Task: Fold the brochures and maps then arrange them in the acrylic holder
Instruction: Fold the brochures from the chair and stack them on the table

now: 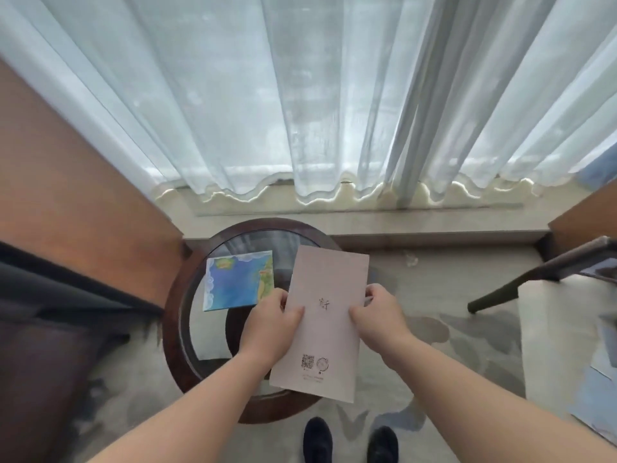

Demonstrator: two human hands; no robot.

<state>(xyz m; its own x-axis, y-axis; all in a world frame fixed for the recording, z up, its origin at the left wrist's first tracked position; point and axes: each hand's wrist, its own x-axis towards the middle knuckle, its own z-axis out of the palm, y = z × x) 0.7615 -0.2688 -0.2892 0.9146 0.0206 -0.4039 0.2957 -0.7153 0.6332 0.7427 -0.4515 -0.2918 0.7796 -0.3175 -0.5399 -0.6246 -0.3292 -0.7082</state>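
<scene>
- Brochure (325, 315): a tall, pale pink, matte paper rectangle, held above the round bench (172, 329) towards its 3 o'clock side.
- Hands: the left hand (273, 324) pinches the brochure's 9 o'clock edge and the right hand (377, 315) its 3 o'clock edge.
- A folded blue map (238, 282) lies flat at 10 o'clock on the glass top.
- A dark wooden rim rings the glass.

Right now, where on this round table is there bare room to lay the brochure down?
Bare glass shows between the blue map and the near-left rim of the table, left of your left hand; a narrower strip lies beyond the map. The right side is hidden under the brochure and your right hand.
</scene>
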